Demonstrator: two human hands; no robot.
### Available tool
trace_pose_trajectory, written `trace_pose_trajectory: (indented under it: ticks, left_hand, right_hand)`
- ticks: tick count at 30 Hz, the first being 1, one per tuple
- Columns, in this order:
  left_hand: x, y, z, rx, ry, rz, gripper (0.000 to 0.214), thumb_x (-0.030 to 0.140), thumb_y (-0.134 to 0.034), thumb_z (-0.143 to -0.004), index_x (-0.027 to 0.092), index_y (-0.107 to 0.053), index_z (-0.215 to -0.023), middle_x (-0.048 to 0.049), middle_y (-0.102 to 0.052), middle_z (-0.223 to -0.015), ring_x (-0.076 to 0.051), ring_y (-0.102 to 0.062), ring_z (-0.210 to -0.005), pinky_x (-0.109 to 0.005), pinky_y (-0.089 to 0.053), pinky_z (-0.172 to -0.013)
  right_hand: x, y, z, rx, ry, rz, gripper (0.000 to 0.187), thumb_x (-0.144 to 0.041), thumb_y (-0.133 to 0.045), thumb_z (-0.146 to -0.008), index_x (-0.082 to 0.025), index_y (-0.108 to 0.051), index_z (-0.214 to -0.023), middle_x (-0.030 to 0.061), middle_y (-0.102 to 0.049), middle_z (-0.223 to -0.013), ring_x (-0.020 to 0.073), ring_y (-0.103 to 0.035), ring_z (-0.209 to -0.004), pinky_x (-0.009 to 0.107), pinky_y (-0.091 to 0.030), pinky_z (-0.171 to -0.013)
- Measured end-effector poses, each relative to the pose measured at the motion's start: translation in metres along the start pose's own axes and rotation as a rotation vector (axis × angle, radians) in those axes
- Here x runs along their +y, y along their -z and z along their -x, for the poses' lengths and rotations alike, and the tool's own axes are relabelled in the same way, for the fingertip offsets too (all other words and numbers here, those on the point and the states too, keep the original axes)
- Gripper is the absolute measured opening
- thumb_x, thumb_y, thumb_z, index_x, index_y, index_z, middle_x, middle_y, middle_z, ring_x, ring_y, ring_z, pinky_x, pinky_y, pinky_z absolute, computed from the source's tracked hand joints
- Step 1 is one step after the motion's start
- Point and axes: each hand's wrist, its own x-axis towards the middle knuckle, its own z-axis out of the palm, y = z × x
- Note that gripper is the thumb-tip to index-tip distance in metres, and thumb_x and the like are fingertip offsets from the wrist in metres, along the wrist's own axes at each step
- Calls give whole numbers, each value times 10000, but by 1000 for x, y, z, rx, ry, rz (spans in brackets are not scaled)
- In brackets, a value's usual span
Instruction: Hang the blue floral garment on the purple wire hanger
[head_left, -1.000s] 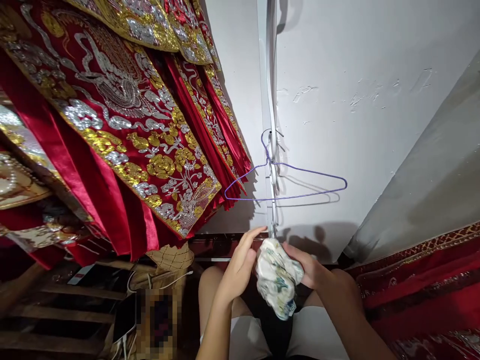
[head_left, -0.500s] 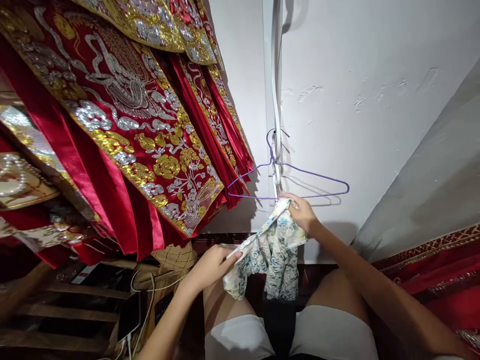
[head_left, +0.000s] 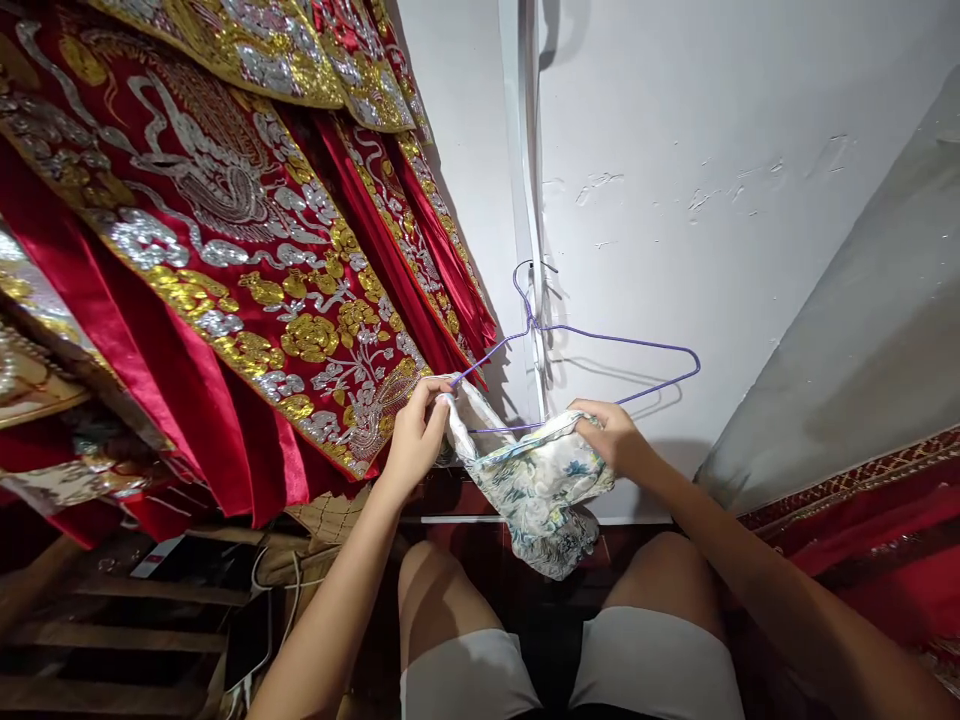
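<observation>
A white floral garment (head_left: 544, 478) with blue-green and yellow print is stretched between my two hands, its lower end bunched and hanging. My left hand (head_left: 420, 425) is closed on its left upper edge, right at the left end of a purple wire hanger (head_left: 622, 340). That end of the hanger is inside the garment's opening. My right hand (head_left: 611, 435) pinches the right upper edge, below the hanger's bottom bar. The right end of the hanger sticks out bare. The hanger hangs by its hook from a white strip on the wall.
Red costumes with gold and silver sequin embroidery (head_left: 300, 260) hang at the left. A white wall (head_left: 637, 130) stands ahead. At the lower left are a slatted wooden rack (head_left: 112, 635), a phone (head_left: 250, 640) and white cables. Red fabric (head_left: 885, 540) lies at the right.
My left hand has risen to the hanger's left end, bringing the garment's edge over it. The garment is now spread wider, and the hanger has tilted slightly. The view has shifted a little.
</observation>
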Motion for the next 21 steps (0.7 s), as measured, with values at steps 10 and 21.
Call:
trace_pose_trajectory:
  ticks: [10,21]
  left_hand:
    - [-4,4,-22,-107,-135,-148,339,326,-495,-993,175,-697,-1219,-110,-733,-1204,-262,-678,-1119,-418,-520,-1035]
    - [1,15,-37,14,-97,-170,347,372,-472,-1013,192,-728,-1163,-98,-692,-1158,-249,-636,-1118,-384,-492,-1032]
  right_hand:
    - [23,64,4,524,33,299,966,-277,-649,-720,-192,-294,-1615,-18,-629,-760,202,-571,-677,321,-483,-697]
    - [-16,132,-13,118,-145,153,337,-480,-861,-626,-166,-791,-724,77,-735,-724,217,-650,-667,286,-458,-564]
